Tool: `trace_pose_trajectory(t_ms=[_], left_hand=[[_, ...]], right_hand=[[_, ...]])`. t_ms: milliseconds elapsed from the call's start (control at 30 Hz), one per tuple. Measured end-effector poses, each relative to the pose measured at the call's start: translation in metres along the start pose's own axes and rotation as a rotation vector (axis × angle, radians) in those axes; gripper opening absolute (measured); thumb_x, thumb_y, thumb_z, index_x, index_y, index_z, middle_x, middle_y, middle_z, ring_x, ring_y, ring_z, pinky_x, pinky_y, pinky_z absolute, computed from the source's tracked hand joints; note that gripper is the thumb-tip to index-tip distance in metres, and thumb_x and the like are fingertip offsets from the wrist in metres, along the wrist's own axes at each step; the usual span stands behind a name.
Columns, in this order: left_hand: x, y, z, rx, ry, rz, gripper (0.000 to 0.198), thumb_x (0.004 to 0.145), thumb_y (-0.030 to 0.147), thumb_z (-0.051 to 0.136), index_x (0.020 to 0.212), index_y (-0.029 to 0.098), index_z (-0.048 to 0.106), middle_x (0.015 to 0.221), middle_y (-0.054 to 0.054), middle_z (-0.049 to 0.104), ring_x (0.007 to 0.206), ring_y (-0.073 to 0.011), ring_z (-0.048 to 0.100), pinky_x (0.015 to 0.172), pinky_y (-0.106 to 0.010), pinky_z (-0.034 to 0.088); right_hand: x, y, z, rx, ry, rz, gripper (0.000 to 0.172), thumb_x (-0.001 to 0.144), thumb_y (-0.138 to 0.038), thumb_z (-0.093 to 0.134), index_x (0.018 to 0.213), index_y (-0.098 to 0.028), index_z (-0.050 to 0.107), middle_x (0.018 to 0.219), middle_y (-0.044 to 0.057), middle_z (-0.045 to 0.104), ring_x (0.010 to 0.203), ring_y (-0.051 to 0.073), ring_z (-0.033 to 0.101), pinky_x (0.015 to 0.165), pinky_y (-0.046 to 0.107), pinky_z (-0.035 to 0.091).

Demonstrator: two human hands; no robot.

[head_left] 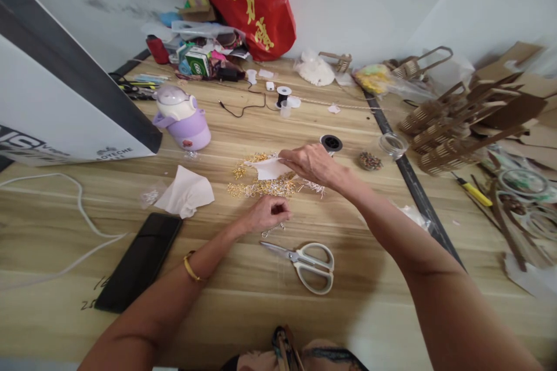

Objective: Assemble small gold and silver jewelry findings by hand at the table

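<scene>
My right hand (311,162) pinches a piece of white paper (270,168) by its edge, over a spread of small gold and silver metal findings (272,186). Closer to me, my left hand (266,214) is closed, thumb and fingertips together. A short silver chain (273,230) trails from just below those fingertips; its upper end is partly hidden. Scissors with white handles (311,264) lie on the table in front of my left hand, blades pointing left. A dark spool (331,143) stands just beyond my right wrist.
On the left are a crumpled white cloth or tissue (186,192), a black phone-like slab (141,261) and a lilac bottle (185,122). A tub of beads (370,160), small woven baskets (444,127) and a yellow cutter (477,192) sit right. A red bag (256,6) stands behind.
</scene>
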State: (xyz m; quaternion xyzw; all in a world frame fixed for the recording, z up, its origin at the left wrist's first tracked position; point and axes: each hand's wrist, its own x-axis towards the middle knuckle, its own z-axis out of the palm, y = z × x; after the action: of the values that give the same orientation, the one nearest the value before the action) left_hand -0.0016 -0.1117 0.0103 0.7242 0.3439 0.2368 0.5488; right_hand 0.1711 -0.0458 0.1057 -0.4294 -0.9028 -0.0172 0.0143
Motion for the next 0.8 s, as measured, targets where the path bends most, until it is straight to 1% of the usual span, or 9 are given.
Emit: trace_pose_trajectory(t_ms=[167,367,467,567,667,800], left_hand=[[0.000,0.001,0.000,0.011,0.002,0.008,0.020,0.078,0.029,0.061,0.067,0.012,0.058,0.060,0.001,0.054,0.054,-0.0073,0.044,0.052,-0.018,0.035],[0.000,-0.003,0.000,0.007,0.006,0.022,0.020,0.078,0.028,0.060,0.067,0.012,0.058,0.060,0.002,0.054,0.055,-0.0075,0.044,0.053,-0.019,0.035],[0.000,-0.004,0.000,0.000,0.000,0.024,0.019,0.078,0.028,0.060,0.067,0.012,0.058,0.060,0.002,0.054,0.055,-0.0073,0.044,0.052,-0.018,0.035],[0.000,-0.002,-0.001,-0.001,-0.008,0.016,0.019,0.079,0.026,0.060,0.066,0.012,0.057,0.060,0.003,0.054,0.054,-0.0069,0.043,0.051,-0.018,0.035],[0.000,-0.001,-0.001,-0.003,-0.005,0.015,0.018,0.078,0.026,0.060,0.066,0.012,0.057,0.060,0.002,0.054,0.055,-0.0069,0.044,0.051,-0.017,0.035],[0.000,-0.002,-0.002,-0.015,-0.007,0.018,0.018,0.078,0.026,0.061,0.068,0.011,0.059,0.061,0.001,0.056,0.056,-0.0075,0.045,0.052,-0.018,0.036]], right_hand=[[0.005,-0.014,-0.005,-0.018,-0.018,-0.057,0.035,0.100,-0.039,0.031,0.101,-0.018,0.059,0.074,0.007,0.066,0.057,0.012,0.050,0.056,0.029,0.018],[0.008,-0.033,-0.016,-0.016,-0.047,-0.105,0.031,0.101,-0.034,0.033,0.100,-0.017,0.059,0.077,0.007,0.068,0.061,0.014,0.054,0.056,0.029,0.018],[0.008,-0.038,-0.018,-0.023,-0.046,-0.128,0.029,0.100,-0.030,0.032,0.097,-0.017,0.058,0.076,0.007,0.067,0.061,0.014,0.053,0.056,0.029,0.018],[0.007,-0.038,-0.016,-0.059,-0.020,-0.138,0.026,0.099,-0.024,0.033,0.093,-0.017,0.057,0.076,0.007,0.066,0.061,0.014,0.050,0.056,0.030,0.018],[0.004,-0.033,-0.017,-0.113,0.027,-0.118,0.025,0.097,-0.018,0.033,0.093,-0.017,0.058,0.080,0.008,0.066,0.064,0.014,0.049,0.056,0.031,0.018],[-0.003,-0.023,-0.024,-0.114,0.138,-0.053,0.029,0.098,-0.019,0.031,0.093,-0.017,0.059,0.084,0.008,0.064,0.068,0.015,0.049,0.057,0.030,0.018]])
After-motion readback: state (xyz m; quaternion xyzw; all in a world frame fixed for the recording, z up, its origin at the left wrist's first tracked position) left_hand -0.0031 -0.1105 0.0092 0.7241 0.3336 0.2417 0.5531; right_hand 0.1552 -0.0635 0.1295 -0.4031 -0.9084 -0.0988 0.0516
